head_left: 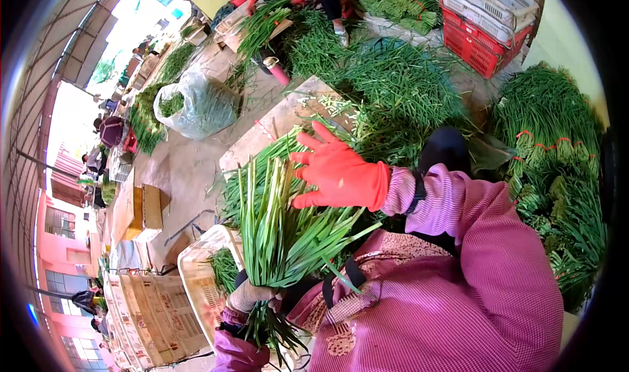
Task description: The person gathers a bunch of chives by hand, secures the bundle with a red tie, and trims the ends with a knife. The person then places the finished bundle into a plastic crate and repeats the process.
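Left hand (251,296) grips long, slender green stalks (272,241); orange-gloved right hand (344,177) splayed wide.

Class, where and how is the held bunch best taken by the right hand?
Probably with an encircling grip just above the left hand, coming from the side of the open right hand: the bunch narrows there and fans out farther up.

The glove (350,179) is orange-red, the stalks (275,244) green, the sleeve (508,241) pinkish-purple checked.
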### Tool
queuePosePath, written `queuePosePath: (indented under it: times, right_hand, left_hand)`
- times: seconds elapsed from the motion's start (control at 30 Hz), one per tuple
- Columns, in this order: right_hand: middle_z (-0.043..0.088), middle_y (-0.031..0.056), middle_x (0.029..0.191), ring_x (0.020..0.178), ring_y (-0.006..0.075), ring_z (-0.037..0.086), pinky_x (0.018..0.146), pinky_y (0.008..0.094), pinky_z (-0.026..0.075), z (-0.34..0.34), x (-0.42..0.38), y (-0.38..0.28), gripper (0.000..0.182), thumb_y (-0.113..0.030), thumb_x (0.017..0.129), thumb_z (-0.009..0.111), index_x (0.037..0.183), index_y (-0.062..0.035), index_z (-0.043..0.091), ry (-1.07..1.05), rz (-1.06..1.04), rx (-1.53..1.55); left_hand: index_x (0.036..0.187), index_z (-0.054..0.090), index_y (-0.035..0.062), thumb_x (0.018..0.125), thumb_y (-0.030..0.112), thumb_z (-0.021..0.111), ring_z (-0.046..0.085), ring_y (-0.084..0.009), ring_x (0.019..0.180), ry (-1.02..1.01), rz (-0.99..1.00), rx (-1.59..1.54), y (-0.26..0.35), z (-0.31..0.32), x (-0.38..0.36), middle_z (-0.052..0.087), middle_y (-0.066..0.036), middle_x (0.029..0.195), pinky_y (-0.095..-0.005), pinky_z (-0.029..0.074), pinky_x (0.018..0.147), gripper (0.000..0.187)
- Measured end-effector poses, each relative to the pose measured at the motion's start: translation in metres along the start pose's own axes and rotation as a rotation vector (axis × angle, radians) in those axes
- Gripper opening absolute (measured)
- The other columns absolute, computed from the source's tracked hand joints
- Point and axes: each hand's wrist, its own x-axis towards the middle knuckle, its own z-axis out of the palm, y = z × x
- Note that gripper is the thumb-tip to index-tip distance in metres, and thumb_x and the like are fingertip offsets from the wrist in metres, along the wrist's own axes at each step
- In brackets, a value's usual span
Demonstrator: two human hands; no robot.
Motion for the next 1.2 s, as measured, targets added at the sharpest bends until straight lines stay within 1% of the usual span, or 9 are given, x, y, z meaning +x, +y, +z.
queuePosePath:
  times: [0.2, 0.5, 0.63, 0.8, 0.87, 0.9, 0.97, 1.03, 1.2]
  right_hand:
    - [0.057, -0.0002, 0.136, 0.14, 0.0313, 0.036, 0.116, 0.058, 0.005, 0.015, 0.003, -0.006, 0.038, -0.051, 0.085, 0.061, 0.111, -0.0251, 0.071, -0.375, -0.007, 0.35]
    - [0.068, -0.0034, 0.089, 0.101, 0.0198, 0.062, 0.115, 0.0554, 0.016, 0.022, -0.004, 0.0, 0.011, -0.025, 0.082, 0.063, 0.088, -0.0222, 0.072, -0.304, 0.004, 0.547]
    - [0.061, 0.0058, 0.073, 0.082, 0.025, 0.063, 0.111, 0.0474, 0.032, 0.022, -0.009, 0.043, 0.005, -0.019, 0.077, 0.062, 0.073, -0.015, 0.064, 0.061, -0.012, 0.005]
    - [0.064, 0.006, 0.077, 0.085, 0.0255, 0.061, 0.106, 0.0475, 0.035, -0.014, -0.027, 0.116, 0.01, -0.022, 0.079, 0.065, 0.082, -0.0122, 0.066, -0.025, 0.465, -0.58]
    - [0.068, 0.0106, 0.087, 0.091, 0.0292, 0.062, 0.102, 0.0443, 0.039, -0.025, -0.028, 0.101, 0.02, -0.025, 0.086, 0.064, 0.093, -0.0072, 0.069, 0.212, 0.427, -0.2]
    - [0.069, 0.0121, 0.1, 0.1, 0.0272, 0.062, 0.097, 0.0388, 0.044, -0.036, -0.022, 0.091, 0.033, -0.033, 0.093, 0.062, 0.105, -0.003, 0.067, -0.181, 0.62, 0.194]
    - [0.067, 0.0117, 0.109, 0.107, 0.0218, 0.061, 0.092, 0.0356, 0.047, -0.025, -0.017, 0.074, 0.042, -0.042, 0.095, 0.06, 0.109, -0.0024, 0.066, -0.254, 0.477, 0.822]
    - [0.066, 0.0117, 0.113, 0.109, 0.0183, 0.059, 0.094, 0.0322, 0.047, -0.013, -0.007, 0.054, 0.052, -0.046, 0.094, 0.061, 0.123, -0.0026, 0.06, -0.396, 0.371, 0.993]
    - [0.069, 0.0061, 0.095, 0.089, 0.0144, 0.063, 0.079, 0.0306, 0.05, -0.001, -0.001, 0.031, 0.035, -0.031, 0.087, 0.067, 0.106, -0.0019, 0.064, -0.411, 0.473, 1.071]
  left_hand:
    - [0.103, 0.058, -0.0001, 0.071, 0.017, 0.08, 0.058, -0.0163, 0.056, -0.017, 0.055, -0.139, 0.009, 0.011, -0.002, 0.061, -0.007, 0.075, -0.0271, 0.049, 0.052, 0.043]
    - [0.097, 0.06, 0.0001, 0.072, 0.022, 0.08, 0.058, -0.0157, 0.057, -0.031, 0.029, -0.16, 0.01, 0.012, 0.003, 0.061, -0.007, 0.074, -0.0277, 0.049, 0.053, 0.039]
    - [0.093, 0.06, 0.0001, 0.072, 0.025, 0.08, 0.058, -0.0163, 0.056, -0.064, 0.051, -0.146, 0.003, 0.005, 0.001, 0.059, -0.007, 0.07, -0.0283, 0.049, 0.053, 0.038]
    - [0.087, 0.061, -0.0007, 0.073, 0.018, 0.076, 0.058, -0.0182, 0.053, -0.033, 0.067, -0.139, 0.005, 0.01, -0.009, 0.058, -0.008, 0.067, -0.0301, 0.05, 0.05, 0.028]
    - [0.088, 0.061, -0.0012, 0.073, 0.016, 0.075, 0.058, -0.0185, 0.053, -0.07, 0.046, -0.074, -0.001, -0.003, -0.003, 0.058, -0.008, 0.067, -0.0311, 0.051, 0.051, 0.026]
    - [0.087, 0.061, -0.0012, 0.073, 0.015, 0.075, 0.058, -0.0187, 0.053, -0.088, 0.046, -0.094, -0.004, -0.007, -0.001, 0.058, -0.008, 0.067, -0.0314, 0.051, 0.051, 0.026]
    - [0.086, 0.061, -0.0013, 0.074, 0.016, 0.076, 0.058, -0.0187, 0.052, -0.099, 0.043, -0.098, 0.0, -0.007, 0.003, 0.059, -0.009, 0.067, -0.0318, 0.051, 0.052, 0.026]
    - [0.086, 0.061, -0.0013, 0.075, 0.016, 0.076, 0.057, -0.0185, 0.052, -0.078, 0.05, -0.104, 0.007, 0.0, 0.002, 0.058, -0.009, 0.067, -0.0318, 0.051, 0.051, 0.025]
    - [0.084, 0.061, -0.0014, 0.077, 0.017, 0.075, 0.055, -0.0177, 0.052, -0.11, 0.037, -0.11, 0.013, 0.0, 0.003, 0.057, -0.008, 0.064, -0.032, 0.049, 0.051, 0.024]
